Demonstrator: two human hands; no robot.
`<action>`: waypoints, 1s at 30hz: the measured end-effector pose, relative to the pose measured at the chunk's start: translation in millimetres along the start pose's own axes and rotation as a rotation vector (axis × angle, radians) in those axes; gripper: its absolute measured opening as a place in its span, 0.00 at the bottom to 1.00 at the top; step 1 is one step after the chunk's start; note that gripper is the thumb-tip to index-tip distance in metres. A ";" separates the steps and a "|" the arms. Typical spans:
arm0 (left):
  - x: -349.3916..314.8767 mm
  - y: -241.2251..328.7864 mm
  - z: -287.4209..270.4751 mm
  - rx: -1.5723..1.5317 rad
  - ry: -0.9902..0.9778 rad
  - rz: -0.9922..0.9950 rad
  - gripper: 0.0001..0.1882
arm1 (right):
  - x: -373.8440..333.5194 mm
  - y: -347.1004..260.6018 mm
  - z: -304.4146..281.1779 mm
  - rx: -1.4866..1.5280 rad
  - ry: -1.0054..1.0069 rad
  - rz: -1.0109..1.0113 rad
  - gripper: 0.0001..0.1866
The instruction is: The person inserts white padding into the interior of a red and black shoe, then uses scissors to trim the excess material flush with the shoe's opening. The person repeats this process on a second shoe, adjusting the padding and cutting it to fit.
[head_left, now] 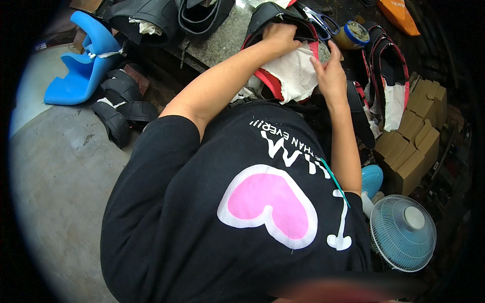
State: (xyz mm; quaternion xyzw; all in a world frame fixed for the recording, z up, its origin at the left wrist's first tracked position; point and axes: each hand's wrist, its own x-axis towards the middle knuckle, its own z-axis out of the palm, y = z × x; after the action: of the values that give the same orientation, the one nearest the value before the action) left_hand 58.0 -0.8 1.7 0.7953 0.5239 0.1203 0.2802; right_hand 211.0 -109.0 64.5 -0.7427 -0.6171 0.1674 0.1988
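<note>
A black padded piece with red edging (270, 83) stands in front of my body at the table's edge, its opening facing up. A wrinkled white sheet (292, 76) hangs over its near side. My left hand (279, 38) reaches into the opening, fingers bent over the upper edge of the sheet; some fingertips are hidden. At the right side of the piece is my right hand (331, 73), with thumb and forefinger apart and the thumb against the sheet's edge. Its other fingers are partly hidden. Scissors with blue handles (326, 25) lie just beyond the piece.
A jar with a yellowish rim (356, 34) stands right of the scissors. More black-and-red pieces (391, 60) lie at the right, above cardboard boxes (411, 146) and a fan (404, 232). Black pieces (124, 103) and blue foam (83, 65) are at the left.
</note>
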 end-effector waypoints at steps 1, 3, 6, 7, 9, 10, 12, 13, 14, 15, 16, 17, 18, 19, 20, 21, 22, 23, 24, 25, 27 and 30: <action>-0.3 0.4 -0.1 -0.006 0.002 -0.007 0.24 | -9.6 -1.8 -4.8 -0.043 -0.078 0.048 0.38; -0.3 0.1 0.1 -0.009 0.006 -0.006 0.23 | -25.4 -2.4 -10.3 -0.117 -0.214 0.104 0.38; 1.0 -0.8 1.8 -0.003 0.025 0.009 0.23 | -32.9 6.2 -10.6 0.224 -0.221 0.169 0.35; 1.5 -1.1 2.4 -0.009 0.029 0.015 0.22 | -33.7 11.4 -11.3 0.386 -0.265 0.224 0.35; 3.3 -1.7 3.3 -0.004 0.025 0.028 0.22 | -31.4 20.2 -9.9 0.385 -0.233 0.276 0.35; 3.7 -1.5 4.0 -0.003 0.030 0.030 0.22 | -31.1 22.6 -7.7 0.368 -0.211 0.331 0.35; 4.2 -0.8 5.2 0.012 0.040 0.026 0.22 | -34.3 21.3 -2.2 0.232 -0.133 0.201 0.34; 4.2 -0.3 5.5 0.016 0.048 0.020 0.22 | -36.2 18.2 -0.8 0.140 -0.111 0.197 0.33; 3.8 0.2 5.9 0.021 0.051 0.018 0.22 | -35.9 14.1 -0.3 0.035 -0.111 0.194 0.34; 3.5 0.8 6.2 0.031 0.047 0.019 0.21 | -37.1 9.8 -3.1 -0.011 -0.106 0.167 0.34; 3.9 1.3 6.1 0.034 0.056 0.027 0.22 | -38.5 5.8 -8.8 -0.068 -0.111 0.164 0.34; 3.6 1.7 6.3 0.040 0.058 0.034 0.22 | -37.8 1.3 -14.4 -0.126 -0.118 0.161 0.35; 2.9 2.0 6.4 0.046 0.059 0.041 0.22 | -35.1 -3.0 -19.4 -0.142 -0.004 0.040 0.34; 2.5 2.2 6.5 0.045 0.059 0.040 0.22 | -32.4 -6.6 -24.7 -0.158 0.109 -0.080 0.34; 2.6 2.6 6.8 0.044 0.061 0.039 0.23 | -30.1 -9.6 -28.0 -0.173 0.226 -0.220 0.34; 2.3 2.6 7.0 0.042 0.062 0.041 0.23 | -25.9 -12.6 -26.9 -0.049 0.206 -0.245 0.33; 1.9 2.7 7.4 0.044 0.060 0.033 0.23 | -18.0 -14.8 -22.1 0.077 0.189 -0.289 0.32; 1.7 2.4 7.5 0.047 0.056 0.028 0.23 | -10.1 -16.1 -14.9 0.215 0.169 -0.345 0.32; 1.9 1.9 7.7 0.055 0.058 0.029 0.23 | -5.7 -17.6 -2.9 0.303 0.054 -0.277 0.29; 2.1 1.2 7.9 0.048 0.054 0.025 0.22 | -3.6 -17.4 9.2 0.331 -0.021 -0.253 0.27; 2.6 -0.6 8.3 0.043 0.058 0.026 0.22 | -0.8 -15.2 34.0 0.317 -0.075 -0.145 0.25; 2.1 -2.6 10.0 -0.030 0.060 0.014 0.20 | -11.5 -0.3 45.1 0.011 -0.103 -0.189 0.19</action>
State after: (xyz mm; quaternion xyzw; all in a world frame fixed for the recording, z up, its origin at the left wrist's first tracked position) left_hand 61.7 -1.4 -8.1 0.7909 0.5245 0.1537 0.2752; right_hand 186.3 -116.3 25.6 -0.6704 -0.6929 0.1895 0.1857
